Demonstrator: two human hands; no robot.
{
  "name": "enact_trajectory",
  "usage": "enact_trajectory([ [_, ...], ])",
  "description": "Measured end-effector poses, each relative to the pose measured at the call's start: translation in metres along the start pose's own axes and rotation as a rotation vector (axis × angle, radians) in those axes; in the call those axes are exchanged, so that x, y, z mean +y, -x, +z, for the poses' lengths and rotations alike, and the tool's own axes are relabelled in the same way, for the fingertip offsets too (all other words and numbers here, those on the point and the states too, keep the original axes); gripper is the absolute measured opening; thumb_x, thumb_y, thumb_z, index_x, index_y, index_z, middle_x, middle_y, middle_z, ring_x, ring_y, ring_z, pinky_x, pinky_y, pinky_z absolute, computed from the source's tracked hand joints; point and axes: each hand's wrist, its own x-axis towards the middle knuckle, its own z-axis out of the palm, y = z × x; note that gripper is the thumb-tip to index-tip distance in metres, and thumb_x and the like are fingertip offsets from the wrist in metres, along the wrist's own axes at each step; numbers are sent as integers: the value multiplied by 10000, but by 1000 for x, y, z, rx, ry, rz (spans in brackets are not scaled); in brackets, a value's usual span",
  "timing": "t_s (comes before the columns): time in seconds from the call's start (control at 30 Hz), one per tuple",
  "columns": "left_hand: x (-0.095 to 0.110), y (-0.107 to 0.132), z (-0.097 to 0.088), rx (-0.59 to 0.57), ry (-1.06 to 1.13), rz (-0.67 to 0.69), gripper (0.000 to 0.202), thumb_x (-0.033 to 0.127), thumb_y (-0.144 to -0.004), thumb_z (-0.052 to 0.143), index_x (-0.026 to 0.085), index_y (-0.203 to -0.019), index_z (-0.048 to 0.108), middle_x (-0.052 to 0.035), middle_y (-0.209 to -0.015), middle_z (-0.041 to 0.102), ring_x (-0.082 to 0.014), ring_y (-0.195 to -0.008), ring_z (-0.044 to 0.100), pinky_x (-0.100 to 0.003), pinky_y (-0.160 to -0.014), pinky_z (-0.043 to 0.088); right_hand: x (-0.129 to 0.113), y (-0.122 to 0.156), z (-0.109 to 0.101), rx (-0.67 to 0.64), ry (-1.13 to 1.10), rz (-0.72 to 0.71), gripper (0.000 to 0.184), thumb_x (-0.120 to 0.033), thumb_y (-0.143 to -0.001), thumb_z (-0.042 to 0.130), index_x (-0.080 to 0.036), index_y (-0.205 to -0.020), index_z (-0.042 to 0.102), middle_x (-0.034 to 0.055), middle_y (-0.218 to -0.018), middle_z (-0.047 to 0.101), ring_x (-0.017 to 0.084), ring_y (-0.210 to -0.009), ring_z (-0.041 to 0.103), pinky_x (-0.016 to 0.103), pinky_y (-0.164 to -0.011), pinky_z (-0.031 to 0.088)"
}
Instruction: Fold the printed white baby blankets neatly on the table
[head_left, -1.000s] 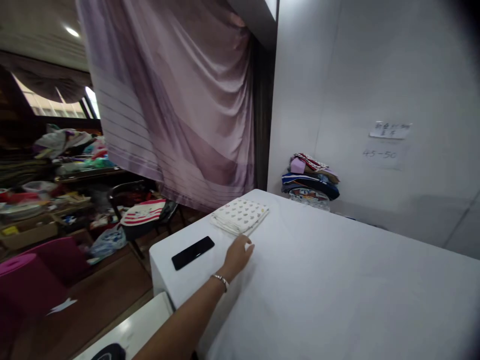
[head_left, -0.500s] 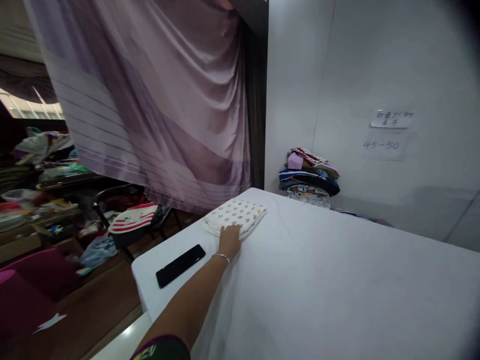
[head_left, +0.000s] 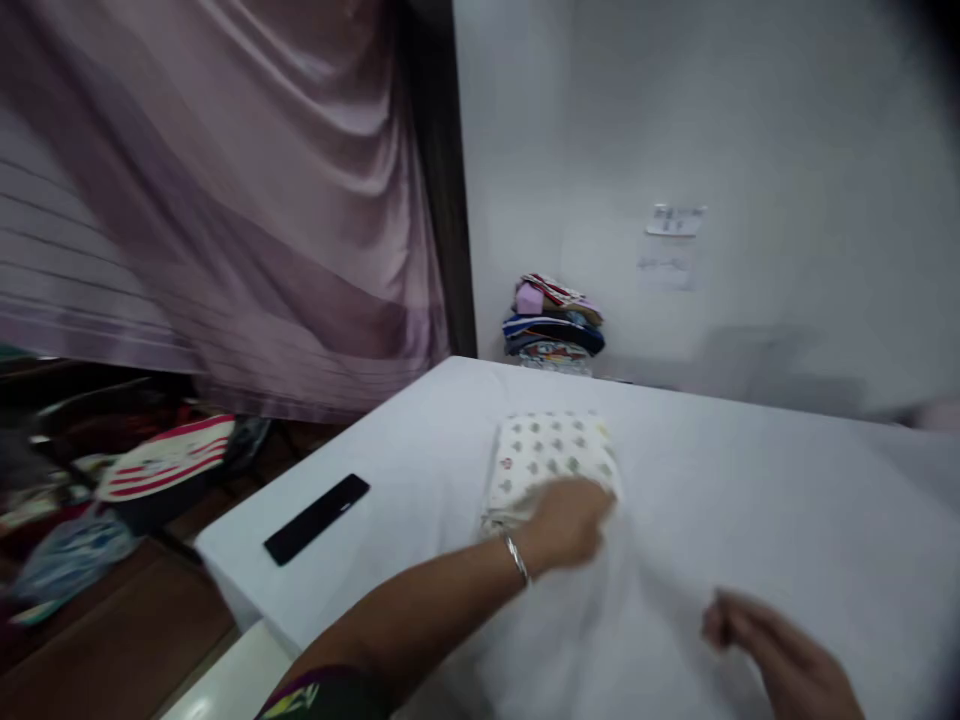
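A folded white cloth (head_left: 544,450) with rows of small grey-green motifs and a few coloured ones lies on the white table. My left hand (head_left: 571,522), with a silver bracelet at the wrist, is closed on its near right edge. Blur and the hand itself hide the fingertips there. Low on the right, my right hand (head_left: 780,645) hovers over the table, apart from the cloth. Its fingers point left, loosely bent and a little blurred, and nothing shows in them.
On the white table (head_left: 750,480), a black phone (head_left: 316,520) lies to the left. A pile of folded textiles (head_left: 553,325) stands beyond the far edge, against the wall. Left of the table, a chair holds a red-striped cloth (head_left: 169,460). A purple curtain (head_left: 300,200) hangs behind.
My left hand has brought the cloth rightward and nearer, turning it. My right hand has come into view at the lower right. The camera has turned to the right.
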Motion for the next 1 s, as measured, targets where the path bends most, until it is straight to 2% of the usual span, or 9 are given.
enact_trajectory([
  [0.07,66,26,20,-114,81,484,117,173,-724,570,196,-837,589,-43,-824,628,-191,-818,550,-314,-749,405,-16,-7,-23,385,-260,-209,331,-423,-635,718,-197,-867,651,20,-722,637,179,-670,604,345,-666,517],
  [0.1,90,41,24,-83,122,647,126,190,-762,556,192,-885,581,-51,-869,629,-193,-856,541,-325,-788,394,-23,-6,-35,509,-288,-268,326,-391,-637,725,-193,-882,644,8,-707,630,161,-655,600,324,-661,513],
  [0.17,115,65,26,-34,220,801,143,201,-812,521,203,-948,566,-43,-919,628,-172,-904,533,-328,-881,358,-32,6,-55,624,-179,-282,321,-374,-671,710,-176,-916,647,9,-712,632,140,-634,593,291,-638,507],
  [0.23,119,77,22,-14,308,787,156,174,-825,502,225,-962,555,-16,-928,629,-143,-932,534,-337,-980,288,-32,25,-66,560,16,-245,309,-388,-719,672,-161,-928,655,23,-716,641,140,-627,589,271,-612,504],
  [0.37,101,77,16,45,385,577,278,70,-799,455,253,-969,578,13,-954,639,-126,-1007,529,-381,-1071,180,-18,63,-61,291,302,-283,266,-399,-814,567,-175,-922,664,48,-759,666,172,-701,625,272,-642,526],
  [0.47,77,73,14,133,374,385,391,30,-755,424,273,-996,610,7,-1040,647,-156,-1099,504,-422,-1084,179,-12,82,-42,90,522,-389,263,-359,-863,505,-207,-1013,658,76,-987,676,204,-916,627,321,-814,521],
  [0.6,48,76,19,258,362,44,455,9,-717,372,264,-981,642,-10,-1147,624,-187,-1141,492,-436,-1062,282,-15,97,-12,-179,825,-552,433,-304,-868,501,-250,-1297,496,77,-1332,498,240,-1233,440,433,-1046,349],
  [0.83,46,98,49,296,857,-405,475,167,-733,447,211,-1198,534,-56,-1354,463,-203,-1239,432,-362,-1006,404,-19,86,19,-294,1092,-510,586,-212,-820,495,-209,-1391,364,90,-1440,351,272,-1319,311,498,-1091,234],
  [1.0,57,89,49,239,1217,-659,585,345,-705,505,141,-1251,457,-110,-1187,587,-237,-1022,591,-349,-797,521,-24,71,47,-355,1135,-439,671,-194,-751,560,-140,-1390,361,150,-1456,297,333,-1335,251,522,-1083,213],
])
